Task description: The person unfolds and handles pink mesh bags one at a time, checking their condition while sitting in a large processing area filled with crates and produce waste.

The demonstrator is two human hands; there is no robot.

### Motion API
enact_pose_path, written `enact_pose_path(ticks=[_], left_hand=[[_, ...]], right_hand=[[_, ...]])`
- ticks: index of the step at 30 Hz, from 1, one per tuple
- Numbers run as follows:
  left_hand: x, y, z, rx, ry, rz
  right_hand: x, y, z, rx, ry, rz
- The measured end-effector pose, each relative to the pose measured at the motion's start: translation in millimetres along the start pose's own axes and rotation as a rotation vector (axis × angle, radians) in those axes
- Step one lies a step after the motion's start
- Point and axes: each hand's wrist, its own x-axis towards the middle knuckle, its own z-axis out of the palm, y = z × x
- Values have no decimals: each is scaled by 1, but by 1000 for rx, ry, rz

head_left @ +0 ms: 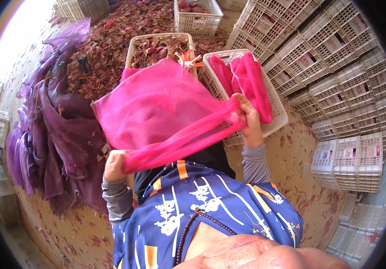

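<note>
A bright pink mesh bag (157,107) is stretched out in front of me, its gathered edge running between both hands. My left hand (115,165) is closed round the near left end of that edge. At the other end, my right hand (248,114) grips the bunched mesh, higher and further to the right. The bag's far part lies over the near side of a white crate (191,39) full of dry reddish skins. Beside my right hand, folded pink mesh bags (242,80) tied with white string rest in another white crate (279,120).
Purple netting (67,130) lies heaped on the left, against a large pile of dry skins (112,45). Stacked white crates (327,49) line the right side. A crate of round red produce (197,20) stands at the back. Orange and white ties (187,60) hang by the middle crate.
</note>
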Motion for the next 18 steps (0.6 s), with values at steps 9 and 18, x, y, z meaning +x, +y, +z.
enact_pose_path(ticks=[9,18], left_hand=[[17,32,24,201,459,402],[5,46,40,64,-21,-4]], right_hand=[[-13,3,48,-624,21,-89],[11,23,3,-922,358,-503]])
